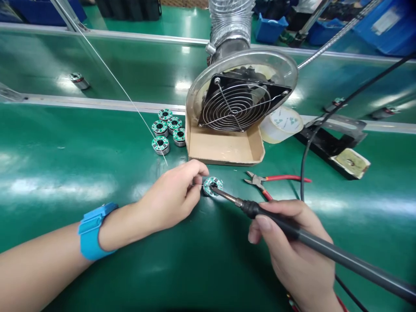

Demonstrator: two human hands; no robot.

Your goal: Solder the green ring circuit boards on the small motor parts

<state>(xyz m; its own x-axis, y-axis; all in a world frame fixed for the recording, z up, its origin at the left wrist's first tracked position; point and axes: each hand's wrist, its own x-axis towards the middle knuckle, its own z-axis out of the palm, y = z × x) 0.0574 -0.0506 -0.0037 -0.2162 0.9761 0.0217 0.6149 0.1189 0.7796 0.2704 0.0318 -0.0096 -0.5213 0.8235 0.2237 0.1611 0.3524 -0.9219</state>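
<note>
Green bench (81, 147), left hand (169, 199) pinching solder wire (130, 102), right hand (292, 255) apart, gripping soldering iron (351, 260)

Left hand (169, 199) pinched, right hand (290, 247) curled

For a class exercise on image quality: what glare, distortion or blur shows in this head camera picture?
In the head view, reflected lights leave long white glare streaks across the green bench mat, the metal rail bows from wide-angle distortion, and the left hand and soldering iron show little motion blur.
</note>
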